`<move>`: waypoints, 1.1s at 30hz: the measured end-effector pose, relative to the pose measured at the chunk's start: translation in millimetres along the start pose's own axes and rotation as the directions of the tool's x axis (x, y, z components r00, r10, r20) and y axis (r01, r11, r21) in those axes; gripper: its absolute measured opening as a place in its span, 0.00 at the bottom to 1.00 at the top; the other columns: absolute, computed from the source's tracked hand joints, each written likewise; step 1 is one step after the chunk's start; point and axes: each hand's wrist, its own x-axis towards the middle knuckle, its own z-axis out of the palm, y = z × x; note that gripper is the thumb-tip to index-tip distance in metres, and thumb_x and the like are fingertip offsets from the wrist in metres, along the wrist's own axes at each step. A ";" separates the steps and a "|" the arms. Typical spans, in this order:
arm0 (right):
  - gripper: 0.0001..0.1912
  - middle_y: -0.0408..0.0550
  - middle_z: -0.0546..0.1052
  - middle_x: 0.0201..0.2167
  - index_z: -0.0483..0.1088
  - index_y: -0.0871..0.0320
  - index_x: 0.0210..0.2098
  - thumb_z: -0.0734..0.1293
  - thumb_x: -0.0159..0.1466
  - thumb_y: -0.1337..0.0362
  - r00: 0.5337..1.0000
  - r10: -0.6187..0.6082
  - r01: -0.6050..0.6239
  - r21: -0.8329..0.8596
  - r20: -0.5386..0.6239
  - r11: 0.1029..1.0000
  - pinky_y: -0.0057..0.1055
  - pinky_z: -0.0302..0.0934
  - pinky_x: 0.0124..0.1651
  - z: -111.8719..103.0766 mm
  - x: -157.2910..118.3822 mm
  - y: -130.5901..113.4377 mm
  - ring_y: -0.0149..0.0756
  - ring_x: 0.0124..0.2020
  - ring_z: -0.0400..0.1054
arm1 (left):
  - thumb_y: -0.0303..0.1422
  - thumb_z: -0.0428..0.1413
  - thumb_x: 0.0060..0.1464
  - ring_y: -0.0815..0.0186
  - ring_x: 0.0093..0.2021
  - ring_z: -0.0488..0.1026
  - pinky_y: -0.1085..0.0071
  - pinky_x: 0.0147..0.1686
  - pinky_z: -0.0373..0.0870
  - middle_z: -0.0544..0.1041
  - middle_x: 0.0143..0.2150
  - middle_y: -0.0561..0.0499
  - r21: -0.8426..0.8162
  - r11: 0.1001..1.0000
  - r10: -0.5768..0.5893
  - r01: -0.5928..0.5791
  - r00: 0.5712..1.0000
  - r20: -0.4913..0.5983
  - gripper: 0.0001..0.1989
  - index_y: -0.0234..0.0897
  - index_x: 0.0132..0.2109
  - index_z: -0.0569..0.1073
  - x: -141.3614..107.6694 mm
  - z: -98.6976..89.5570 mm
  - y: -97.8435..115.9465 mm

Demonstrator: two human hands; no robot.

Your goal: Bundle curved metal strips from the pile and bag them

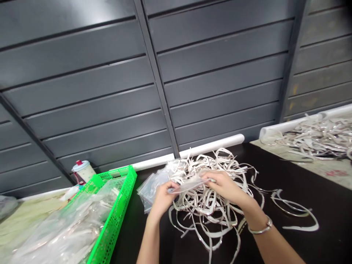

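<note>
Holding a plastic bag [189, 185] between left hand [162, 200] and right hand [224, 186] above strips [200, 216]

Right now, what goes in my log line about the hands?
left hand: holds clear plastic bag | right hand: holds other end | under them: tangled white strips

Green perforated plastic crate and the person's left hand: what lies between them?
The head view shows a clear plastic bag on the black tabletop between the green crate and left hand.
</note>
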 end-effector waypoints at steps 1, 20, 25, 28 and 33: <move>0.11 0.47 0.78 0.31 0.74 0.57 0.29 0.60 0.62 0.65 0.995 0.073 -0.071 -0.036 0.063 0.997 0.36 0.63 0.39 -2.3 -0.1 3.1 0.39 0.34 0.71 | 0.33 0.60 0.44 0.62 0.31 0.72 0.69 0.35 0.65 0.77 0.27 0.49 0.016 0.999 -0.047 0.046 0.996 0.077 0.06 0.34 0.26 0.75 0.2 -0.2 -1.9; 0.18 0.48 0.76 0.22 0.69 0.59 0.25 0.62 0.57 0.50 0.922 0.363 -0.380 0.128 0.134 0.916 0.31 0.61 0.26 -13.9 -5.6 27.7 0.37 0.21 0.69 | 0.41 0.58 0.47 0.67 0.26 0.72 0.71 0.32 0.67 0.75 0.23 0.51 -0.305 0.943 -0.127 0.137 0.990 0.053 0.14 0.34 0.27 0.70 -0.8 20.4 -5.6; 0.13 0.49 0.77 0.40 0.72 0.54 0.38 0.63 0.59 0.54 0.978 0.188 -0.202 -0.197 -0.090 0.959 0.41 0.58 0.46 -17.9 -7.4 11.6 0.46 0.43 0.68 | 0.36 0.53 0.52 0.67 0.26 0.70 0.74 0.28 0.62 0.75 0.24 0.52 0.055 0.998 0.003 -0.006 0.999 0.050 0.11 0.34 0.27 0.73 -9.4 21.3 11.0; 0.10 0.48 0.78 0.38 0.72 0.53 0.36 0.61 0.62 0.57 0.997 0.071 -0.074 -0.259 -0.020 0.963 0.44 0.53 0.51 -8.2 -7.4 -8.6 0.44 0.41 0.69 | 0.34 0.49 0.57 0.69 0.25 0.67 0.74 0.27 0.59 0.73 0.22 0.53 0.235 0.962 0.100 -0.137 0.982 0.163 0.15 0.34 0.26 0.74 -15.7 24.8 24.5; 0.12 0.41 0.76 0.27 0.70 0.55 0.29 0.58 0.66 0.63 0.987 0.010 0.026 -0.222 0.158 0.975 0.39 0.51 0.49 14.0 -3.2 -30.9 0.34 0.30 0.68 | 0.35 0.46 0.59 0.69 0.24 0.65 0.74 0.26 0.58 0.72 0.21 0.53 0.301 0.921 0.181 -0.248 0.955 0.233 0.19 0.34 0.25 0.74 -20.2 31.2 35.7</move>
